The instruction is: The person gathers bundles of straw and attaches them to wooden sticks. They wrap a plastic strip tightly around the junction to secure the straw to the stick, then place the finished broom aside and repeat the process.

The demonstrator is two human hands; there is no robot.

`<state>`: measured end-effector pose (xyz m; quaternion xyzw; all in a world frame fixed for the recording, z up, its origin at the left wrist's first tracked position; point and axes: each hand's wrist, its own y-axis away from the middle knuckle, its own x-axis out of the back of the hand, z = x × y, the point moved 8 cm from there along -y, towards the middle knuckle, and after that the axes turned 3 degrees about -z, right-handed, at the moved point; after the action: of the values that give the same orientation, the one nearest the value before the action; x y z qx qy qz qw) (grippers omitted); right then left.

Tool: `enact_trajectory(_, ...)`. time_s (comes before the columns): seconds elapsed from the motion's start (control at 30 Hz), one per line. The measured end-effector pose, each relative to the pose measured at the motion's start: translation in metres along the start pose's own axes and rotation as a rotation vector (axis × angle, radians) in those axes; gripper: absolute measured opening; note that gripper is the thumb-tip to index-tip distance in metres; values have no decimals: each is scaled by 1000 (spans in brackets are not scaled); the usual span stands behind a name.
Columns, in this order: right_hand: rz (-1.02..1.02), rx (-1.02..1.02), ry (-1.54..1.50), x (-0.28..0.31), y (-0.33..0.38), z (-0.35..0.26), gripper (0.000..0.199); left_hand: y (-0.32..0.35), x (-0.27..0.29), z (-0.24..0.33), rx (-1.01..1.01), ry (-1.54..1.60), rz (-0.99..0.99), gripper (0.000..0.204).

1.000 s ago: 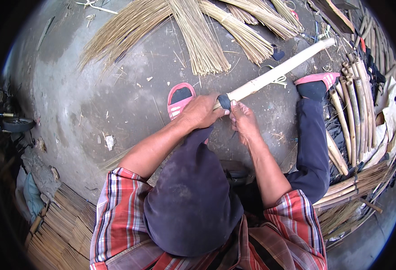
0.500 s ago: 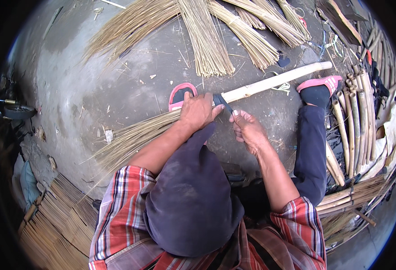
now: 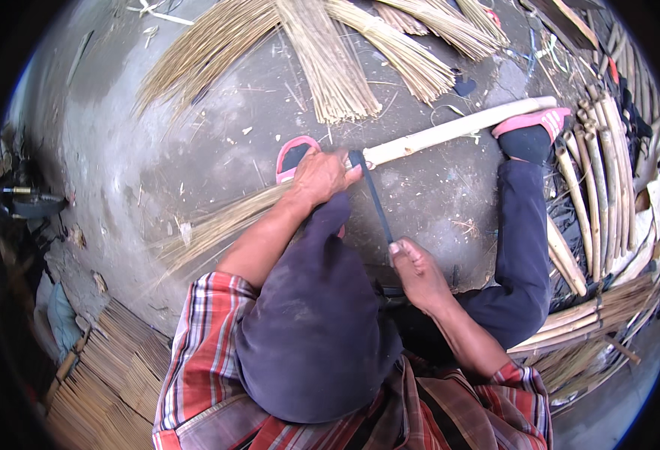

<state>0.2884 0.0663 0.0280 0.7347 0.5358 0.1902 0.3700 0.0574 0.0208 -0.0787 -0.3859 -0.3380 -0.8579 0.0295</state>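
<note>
My left hand [image 3: 321,177] is closed round the top of a bundle of thin straw-coloured stalks [image 3: 225,231], where it meets a pale wooden pole [image 3: 450,135]. The stalks fan out to the lower left, while the pole runs to the upper right. A dark flat strip [image 3: 375,199], like rubber band, is wrapped at this joint just right of my left fingers. From there it stretches taut toward me into my right hand [image 3: 418,274], whose thumb and fingers pinch its end. My left palm hides part of the joint.
Several bundles of stalks [image 3: 330,71] lie across the far floor. Wooden poles [image 3: 592,187] are stacked at the right. My pink-sandalled foot [image 3: 532,124] is by the pole's far end. More stalks [image 3: 112,367] lie at the lower left.
My right hand has moved down toward me, drawing out a longer, straighter length of the dark strip. My left hand keeps its hold at the joint; the pole's far end has swung up slightly.
</note>
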Motion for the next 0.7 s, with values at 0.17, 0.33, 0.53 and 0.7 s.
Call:
enact_trajectory(0.17,-54,-21,167,20,-77,62,29,1,-3,-4,75,314,-217,60)
enact_trajectory(0.33,7,45,385,30,-158,70,21,17,-30,3,292,1018,-615,56)
enact_trajectory(0.53,139,341,439,39,-178,43,21,24,-40,13,462,1446,-728,49)
enact_trajectory(0.7,132,155,638,47,-165,13,22,14,-48,8,379,1275,-595,68)
